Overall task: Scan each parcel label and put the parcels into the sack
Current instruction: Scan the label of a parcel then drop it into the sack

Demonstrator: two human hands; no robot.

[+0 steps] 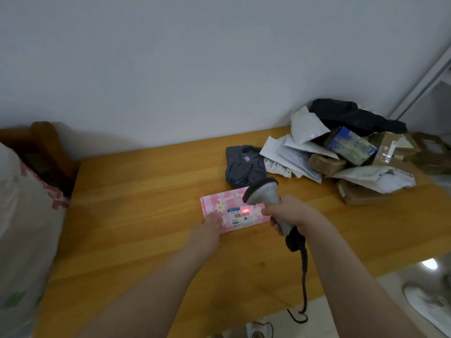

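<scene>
A pink checked parcel [228, 206] with white daisies lies flat on the wooden table [136, 203]. Its white barcode label [240, 215] faces up, and a red scan light glows on it. My left hand [207, 234] presses the parcel's near left corner with straight fingers. My right hand [289, 213] grips the handle of a grey barcode scanner [263, 192], whose head points down at the label. The scanner's cable [303, 276] hangs off the table's front edge. A large white sack [22, 228] with red and green print stands at the far left.
A dark grey soft parcel [244, 167] lies just behind the pink one. At the back right is a pile of several parcels [346, 152]: white mailers, brown boxes, a blue box, a black bag. A wooden chair [46, 147] stands behind the sack. A white shoe [427, 306] is on the floor.
</scene>
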